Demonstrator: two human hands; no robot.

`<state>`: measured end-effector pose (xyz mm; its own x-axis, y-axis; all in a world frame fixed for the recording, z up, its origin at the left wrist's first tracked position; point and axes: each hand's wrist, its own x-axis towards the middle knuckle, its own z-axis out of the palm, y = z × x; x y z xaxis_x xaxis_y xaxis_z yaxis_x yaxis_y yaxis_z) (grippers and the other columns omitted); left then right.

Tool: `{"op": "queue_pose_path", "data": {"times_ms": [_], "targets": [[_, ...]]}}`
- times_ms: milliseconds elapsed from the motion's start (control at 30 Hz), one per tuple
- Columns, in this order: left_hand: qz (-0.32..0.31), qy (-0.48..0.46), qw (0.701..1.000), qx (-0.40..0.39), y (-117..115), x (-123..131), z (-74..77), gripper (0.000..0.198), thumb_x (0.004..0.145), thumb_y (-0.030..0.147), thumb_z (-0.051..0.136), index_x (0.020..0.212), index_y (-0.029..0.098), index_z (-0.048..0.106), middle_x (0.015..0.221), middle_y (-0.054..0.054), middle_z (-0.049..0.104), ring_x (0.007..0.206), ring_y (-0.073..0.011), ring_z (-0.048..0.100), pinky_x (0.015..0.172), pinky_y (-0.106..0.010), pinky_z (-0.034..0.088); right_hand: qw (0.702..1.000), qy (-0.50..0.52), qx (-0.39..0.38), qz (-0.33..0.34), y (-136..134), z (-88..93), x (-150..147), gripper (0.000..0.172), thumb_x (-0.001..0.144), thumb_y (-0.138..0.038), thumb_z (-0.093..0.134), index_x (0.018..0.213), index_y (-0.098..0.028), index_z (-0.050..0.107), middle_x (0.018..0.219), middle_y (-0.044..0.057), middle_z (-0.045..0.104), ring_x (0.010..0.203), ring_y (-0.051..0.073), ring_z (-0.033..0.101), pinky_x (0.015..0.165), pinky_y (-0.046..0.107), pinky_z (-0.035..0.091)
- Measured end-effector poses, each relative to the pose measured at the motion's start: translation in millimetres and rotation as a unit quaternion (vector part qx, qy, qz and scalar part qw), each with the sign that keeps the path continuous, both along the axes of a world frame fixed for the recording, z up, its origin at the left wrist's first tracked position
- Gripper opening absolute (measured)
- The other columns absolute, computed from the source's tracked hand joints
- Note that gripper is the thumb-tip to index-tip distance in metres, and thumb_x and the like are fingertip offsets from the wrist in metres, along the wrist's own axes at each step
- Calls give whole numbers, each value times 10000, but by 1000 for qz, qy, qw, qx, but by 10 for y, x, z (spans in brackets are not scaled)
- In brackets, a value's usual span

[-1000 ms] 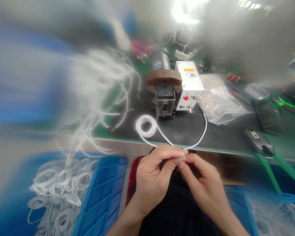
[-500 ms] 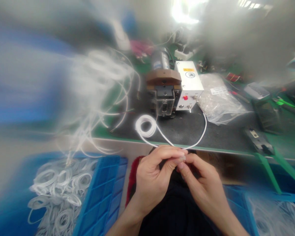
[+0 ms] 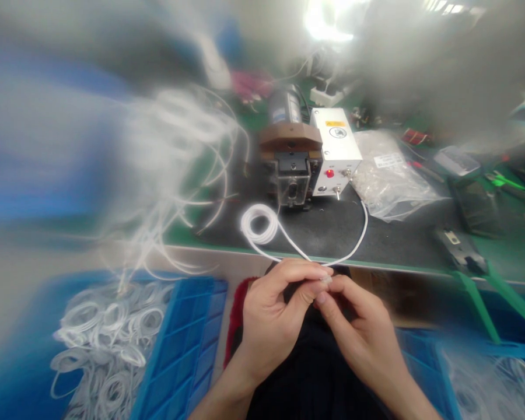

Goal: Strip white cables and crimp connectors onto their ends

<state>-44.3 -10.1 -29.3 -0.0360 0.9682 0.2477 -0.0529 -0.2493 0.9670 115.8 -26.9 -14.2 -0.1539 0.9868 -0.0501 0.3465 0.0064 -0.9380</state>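
A green desk [image 3: 221, 251] with a black mat [image 3: 332, 233] spans the view. Below its left part stands a blue bin [image 3: 181, 338] full of coiled pale cables [image 3: 114, 344]; a blurred bundle of white cables [image 3: 170, 134] lies on the desk above. A second bin with pale cables [image 3: 485, 379] shows at lower right. On the mat sits a machine [image 3: 291, 137], with a white box [image 3: 339, 146] at its right side. A clear bag [image 3: 389, 181] lies beside that. The left hand [image 3: 271, 309] and right hand [image 3: 363, 318] meet just in front of the desk's edge, thumbs and forefingers both pinching one small clear piece [image 3: 326, 280]. Green-handled pliers [image 3: 466, 256] lie near the desk's front edge at right. A white cable [image 3: 269, 233], coiled before the machine, runs down behind the fingers. The bag's white label [image 3: 387, 161] has printed lines too blurred to read. The box carries an orange sticker [image 3: 335, 123], a round emblem [image 3: 338, 133] and tiny switch captions, all illegible. Smallest, its red lamp [image 3: 329, 174] glows.
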Motion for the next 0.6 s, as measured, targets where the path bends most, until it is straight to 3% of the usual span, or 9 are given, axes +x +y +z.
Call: {"op": "queue_pose_path", "data": {"times_ms": [233, 400, 600], "targets": [[25, -91, 994, -63, -39, 71, 21, 238, 927, 64, 836, 1068, 240, 756, 996, 0, 754, 957, -157, 742, 914, -253, 606, 1000, -1, 19, 10, -29, -5, 13, 168, 1069, -279, 675, 919, -218, 719, 809, -5, 674, 685, 153, 589, 619, 280, 429], [29, -102, 990, -93, -58, 133, 38, 231, 929, 68, 814, 1088, 219, 739, 918, 7, 705, 889, -146, 715, 872, -247, 593, 998, 22, 35, 49, -61, 9, 59, 125, 1099, -226, 637, 1005, -240, 718, 882, -6, 663, 808, 161, 648, 730, 270, 468], [21, -107, 990, -90, -67, 186, 53, 274, 899, 42, 818, 1091, 217, 732, 933, 11, 691, 892, -141, 701, 857, -236, 583, 998, 30, 40, 29, -85, 20, 100, 245, 1131, -235, 586, 897, -236, 660, 784, -34, 601, 661, 125, 558, 631, 244, 436]]}}
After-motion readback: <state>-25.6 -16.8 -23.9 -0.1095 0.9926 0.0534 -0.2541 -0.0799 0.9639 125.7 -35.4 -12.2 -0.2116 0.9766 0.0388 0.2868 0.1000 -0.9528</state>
